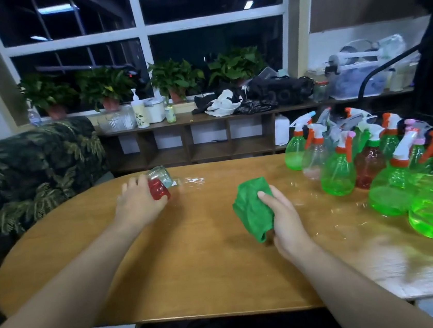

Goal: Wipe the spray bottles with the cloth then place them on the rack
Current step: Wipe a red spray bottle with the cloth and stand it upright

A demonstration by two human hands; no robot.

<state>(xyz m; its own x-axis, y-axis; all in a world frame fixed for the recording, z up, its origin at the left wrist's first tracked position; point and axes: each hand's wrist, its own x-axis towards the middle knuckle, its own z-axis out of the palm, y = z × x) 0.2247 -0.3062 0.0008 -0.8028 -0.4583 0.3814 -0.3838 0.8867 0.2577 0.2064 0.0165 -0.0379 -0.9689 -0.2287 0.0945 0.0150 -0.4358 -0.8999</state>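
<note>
The left hand (136,200) grasps a clear spray bottle (160,177), tilted at 11 o'clock of the bench (195,274); the right hand (283,215) clutches the green cloth (252,208), centre. Rotating the bottle within the cloth should wipe all faces.

Your wooden table (194,260) carries a cluster of spray bottles (337,177) at your right. They stand upright, close together.

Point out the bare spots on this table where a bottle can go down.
Bare table lies between the left hand with its bottle and the right hand with its cloth, down to the near edge, and left of the left forearm. The right end is crowded with spray bottles.
</note>
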